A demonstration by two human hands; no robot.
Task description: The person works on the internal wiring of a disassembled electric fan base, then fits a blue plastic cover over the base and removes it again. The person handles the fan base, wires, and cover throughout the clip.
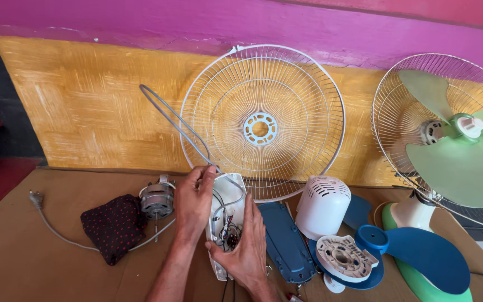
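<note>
Nearest to us, our right hand (245, 250) grips the lower end of the housing (227, 223), a long white fan base shell lying open side up on the cardboard (40, 263). The thumb reaches over its right edge towards the wires (227, 229) inside; the fingers wrap underneath, so we cannot see them. Our left hand (194, 202) lies against the housing's left edge, fingers curled around its upper rim and closed on it. So the housing sits between our two hands, the left one above and left of it, the right one below and right.

A grey cable (170, 114) loops up from the top of the housing in front of the white grille (261, 120), which leans on the yellow wall (85, 106). Just left of our left hand stands the motor (156, 200), shaft pointing down, touching a dark dotted cloth (113, 226). A cord runs from there to a plug (36, 198) at the far left.

Just right of the housing lies a blue cover (286, 240), and beside that a white motor cap (322, 206). A round white disc (345, 257) rests on the blue blade (420, 254). At the far right stands a green fan (454, 151), front guard off.
</note>
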